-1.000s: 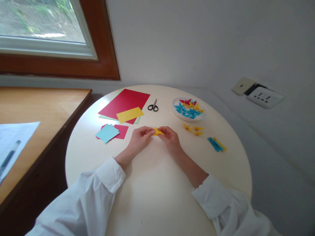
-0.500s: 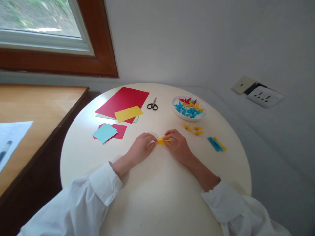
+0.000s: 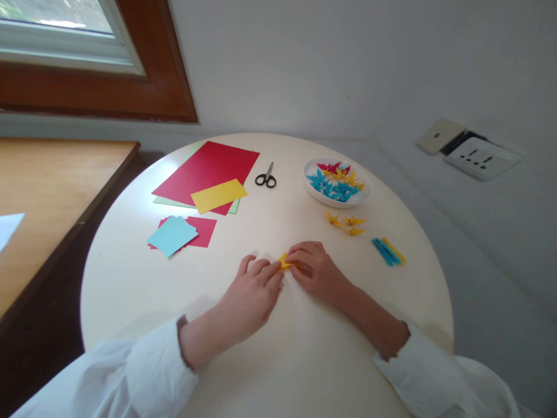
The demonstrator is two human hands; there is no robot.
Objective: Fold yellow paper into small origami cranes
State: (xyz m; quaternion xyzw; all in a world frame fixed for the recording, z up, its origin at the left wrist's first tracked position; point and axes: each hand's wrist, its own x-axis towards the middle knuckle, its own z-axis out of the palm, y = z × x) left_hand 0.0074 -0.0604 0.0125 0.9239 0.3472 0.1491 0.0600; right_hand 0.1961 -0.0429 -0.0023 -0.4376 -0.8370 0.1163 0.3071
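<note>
folded yellow paper (image 3: 284,261) lay seemingly crosswise; left hand (image 3: 252,296), fingers loosely curled, touched its left end, grip unclear; right hand (image 3: 319,273) pinched its right, nearly closed

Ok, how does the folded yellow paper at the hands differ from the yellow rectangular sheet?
The folded yellow paper looks small and layered; the yellow rectangular sheet is larger and flat. The left hand and right hand touch the folded paper; the sheet lies untouched, partly over red paper. Both are yellow.
</note>
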